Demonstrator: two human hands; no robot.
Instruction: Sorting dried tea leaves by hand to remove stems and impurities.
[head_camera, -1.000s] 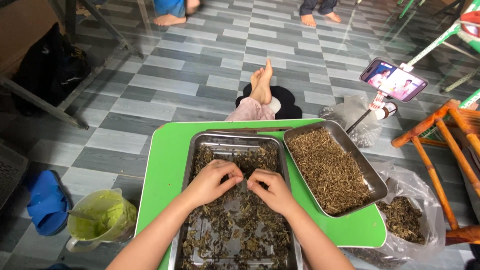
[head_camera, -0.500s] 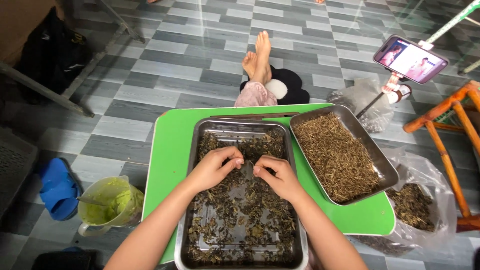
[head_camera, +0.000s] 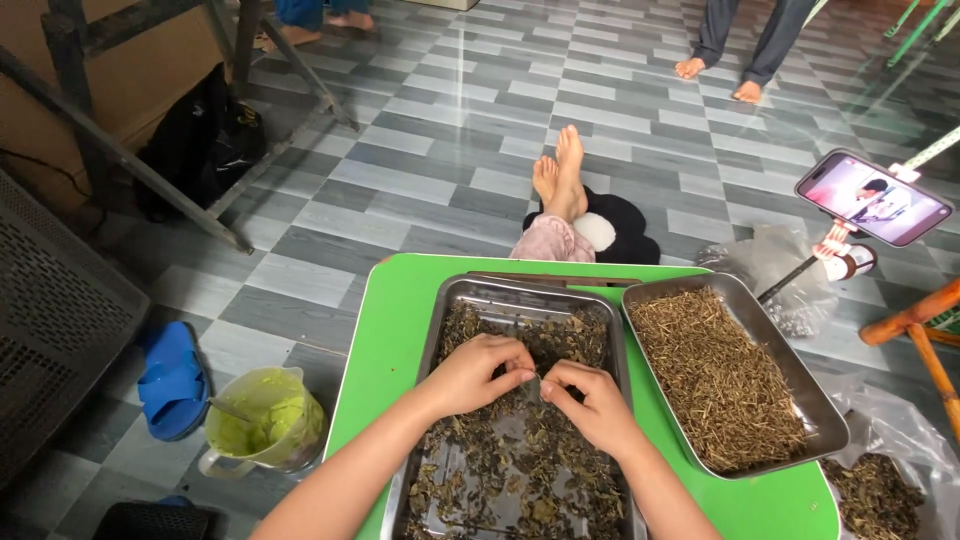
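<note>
Both hands meet over the middle of a shallow steel tray that sits on a low green bench. The left hand and the right hand are each pinched narrow, thumb against fingertips, and between them they hold a small piece of the dried dark leaves that cover the tray's floor. The bit they grip is too small to make out clearly; it looks like a thin stalk or leaf scrap held right at the fingertips, just above the loose heap. The grip is fine because the material is light and brittle, and the hands hover close over the tray so that whatever falls lands back among the leaves

The leaf heap lies directly under and around both hands, thicker toward the far end and the near end, with bare metal showing in patches beside the wrists. A second steel tray, just beside the first on the right and set at an angle, is filled with pale dry stems; it stands within easy reach of the right hand, which suggests the two trays keep two kinds of material apart

On the floor to the left stand a pale jug of green paste and a blue sandal. A phone on a stand faces the person from the right. The person's own bare feet stretch out beyond the bench
</note>
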